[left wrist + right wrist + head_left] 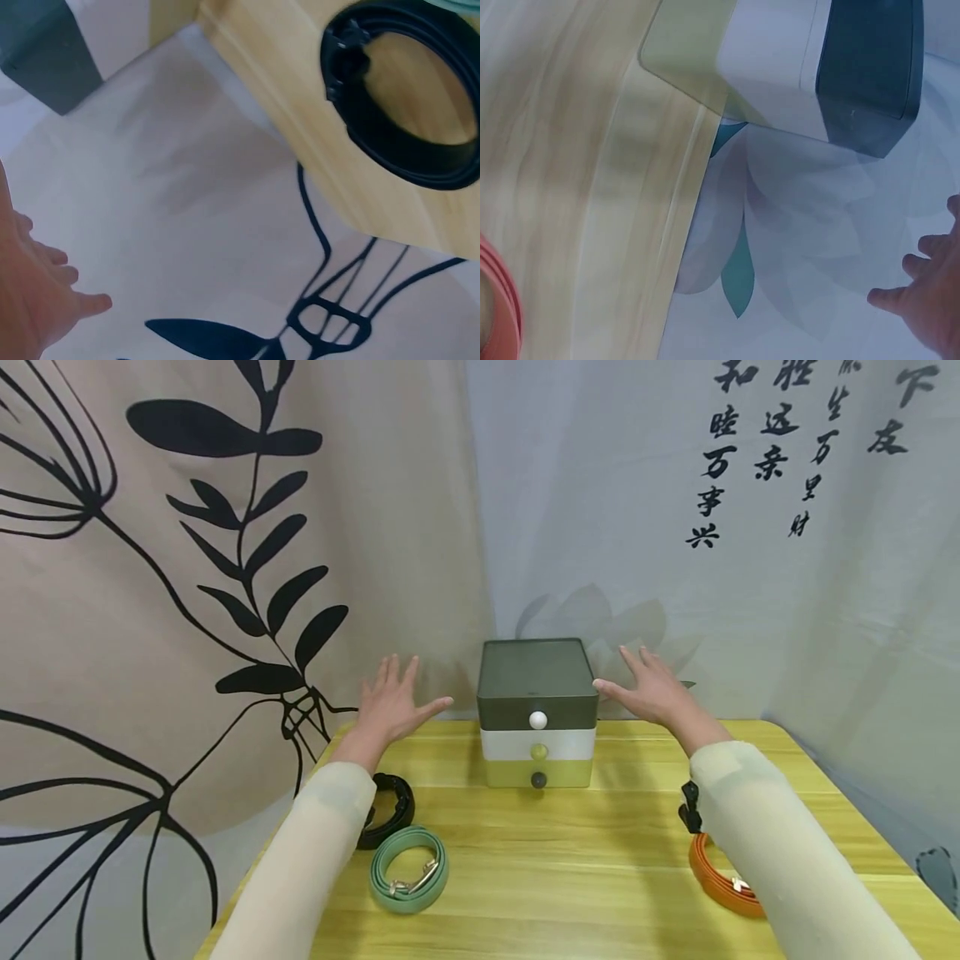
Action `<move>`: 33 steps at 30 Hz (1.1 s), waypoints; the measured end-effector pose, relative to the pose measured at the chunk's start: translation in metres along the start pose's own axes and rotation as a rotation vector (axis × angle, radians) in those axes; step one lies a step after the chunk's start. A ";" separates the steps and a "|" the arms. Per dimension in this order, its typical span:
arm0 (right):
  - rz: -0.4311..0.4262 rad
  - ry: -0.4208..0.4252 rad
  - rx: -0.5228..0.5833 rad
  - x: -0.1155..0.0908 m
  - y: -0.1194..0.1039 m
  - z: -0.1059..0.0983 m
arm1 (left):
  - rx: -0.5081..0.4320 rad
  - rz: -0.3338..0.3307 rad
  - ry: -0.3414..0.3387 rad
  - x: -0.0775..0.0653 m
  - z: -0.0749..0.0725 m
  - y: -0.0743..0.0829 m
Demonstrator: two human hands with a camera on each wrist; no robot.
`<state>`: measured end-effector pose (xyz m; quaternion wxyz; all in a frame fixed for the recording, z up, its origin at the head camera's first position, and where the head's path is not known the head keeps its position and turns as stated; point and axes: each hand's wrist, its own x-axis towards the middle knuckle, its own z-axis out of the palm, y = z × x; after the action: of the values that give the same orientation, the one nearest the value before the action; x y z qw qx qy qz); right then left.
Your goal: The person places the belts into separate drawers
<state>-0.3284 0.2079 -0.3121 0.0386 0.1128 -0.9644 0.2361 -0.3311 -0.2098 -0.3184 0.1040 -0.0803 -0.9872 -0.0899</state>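
Note:
A three-tier drawer box [537, 670] stands at the back of the table, dark green on top, white in the middle, yellow-green below, with a round knob on each drawer. To its left, my left hand [392, 706] hovers with fingers spread, holding nothing. On the other side my right hand [651, 695] is raised, fingers apart, its thumb near the box's top corner; whether they touch is unclear. Below the left forearm lie a coiled black belt [352, 97] and a coiled green belt [408, 870]. A coiled orange belt [723, 885] is partly hidden under the right sleeve.
The wooden table [555, 868] has rounded back corners and ends close to the curtain [405, 527], which carries black plant prints and writing. Its back edge runs just behind the box. A dark object [689, 808] shows at the right cuff.

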 end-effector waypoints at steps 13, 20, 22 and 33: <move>-0.021 -0.011 0.087 0.004 -0.010 -0.003 | -0.197 0.011 0.054 0.008 -0.011 0.037; -0.028 0.002 0.128 0.006 -0.013 -0.003 | -0.304 0.025 0.085 0.007 -0.016 0.059; -0.027 0.005 0.137 0.006 -0.014 -0.003 | -0.327 0.026 0.089 0.006 -0.018 0.064; -0.019 0.030 0.197 0.006 -0.013 -0.001 | -0.502 0.002 0.126 0.002 -0.024 0.089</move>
<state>-0.3309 0.1961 -0.3047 0.0442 0.1215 -0.9347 0.3311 -0.3126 -0.1278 -0.2803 0.1425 -0.0986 -0.9256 -0.3366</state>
